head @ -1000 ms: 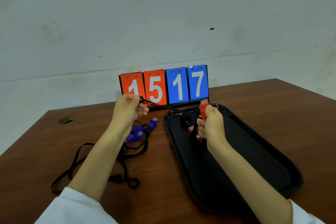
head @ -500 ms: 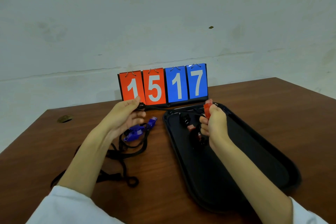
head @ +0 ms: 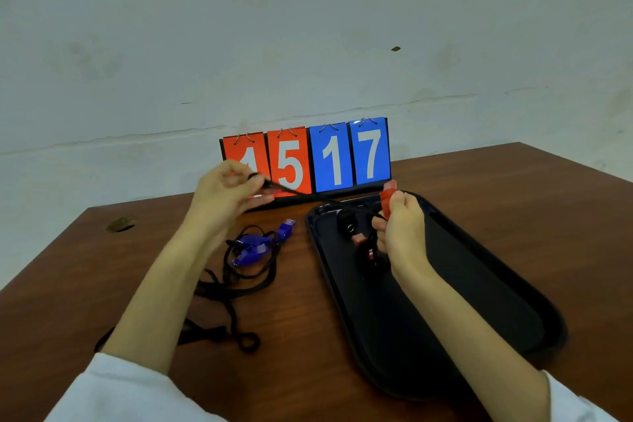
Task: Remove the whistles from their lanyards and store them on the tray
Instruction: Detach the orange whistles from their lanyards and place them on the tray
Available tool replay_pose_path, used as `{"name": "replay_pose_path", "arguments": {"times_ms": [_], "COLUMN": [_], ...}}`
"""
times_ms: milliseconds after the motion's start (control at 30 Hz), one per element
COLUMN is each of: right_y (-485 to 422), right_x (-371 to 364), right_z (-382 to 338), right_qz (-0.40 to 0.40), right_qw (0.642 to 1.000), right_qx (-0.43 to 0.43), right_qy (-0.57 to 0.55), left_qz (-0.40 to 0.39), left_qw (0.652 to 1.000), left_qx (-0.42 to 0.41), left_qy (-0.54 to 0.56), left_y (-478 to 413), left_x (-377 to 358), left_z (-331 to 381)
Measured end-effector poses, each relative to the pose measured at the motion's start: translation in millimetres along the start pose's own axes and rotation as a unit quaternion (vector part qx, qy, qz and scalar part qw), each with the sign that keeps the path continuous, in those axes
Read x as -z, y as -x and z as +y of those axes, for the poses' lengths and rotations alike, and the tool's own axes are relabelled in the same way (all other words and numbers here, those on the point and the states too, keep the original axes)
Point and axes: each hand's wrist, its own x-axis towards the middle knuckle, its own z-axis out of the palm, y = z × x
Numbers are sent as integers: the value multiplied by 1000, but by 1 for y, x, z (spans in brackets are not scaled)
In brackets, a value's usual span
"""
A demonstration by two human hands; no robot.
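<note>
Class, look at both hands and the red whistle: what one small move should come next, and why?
Probably the left hand should pull the black cord leftward until it slips free of the red whistle. The cord runs taut between the left hand's pinch and the whistle, which the right hand grips above the tray, so the whistle looks attached.

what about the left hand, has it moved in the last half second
Yes. The left hand has risen and shifted slightly left: it was mostly below the base of the scoreboard, now it overlaps the lower left corner of the red 1 card.
</note>
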Motion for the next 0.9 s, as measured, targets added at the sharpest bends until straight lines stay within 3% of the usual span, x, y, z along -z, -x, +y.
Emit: {"name": "replay_pose_path", "arguments": {"times_ms": [67,133,300,400,500,600,700,733,767,800,867,900], "right_y": [2,2,4,3,6,12,14,14,15,16,19,20], "right_x": [-1,0,7,3,2,3,2,1,0,0,0,1], "right_z": [1,0,-7,-5,-4,-6,-15,-17,-19,-21,-22,-22], "right_qz": [-6,0,-15,-9,-14,-18,-62,-94,-130,-165,-227,-240], "right_qw": [1000,1000,1000,1000,1000,995,989,986,983,979,968,965], "right_qx": [2,0,-6,-7,18,92,135,137,132,121,88,81], "right_qy": [0,2,-13,-9,8,28,10,7,5,-7,-57,-70], "left_qz": [102,107,62,79,152,222,211,180,145,108,42,4], "left_qw": [952,920,992,996,987,961,852,829,837,871,961,988], "left_qx": [-98,-144,-16,16,20,12,6,10,12,7,17,35], "left_qy": [-273,-348,-109,43,47,-164,-480,-529,-528,-480,-271,-150], "left_y": [3,6,5,3,-1,-5,-4,-3,-1,1,11,17], "left_x": [-6,-12,-17,-5,7,16,25,23,17,7,-24,-41], "left_z": [-8,-13,-5,-2,-4,-14,-30,-32,-33,-34,-29,-27]}}
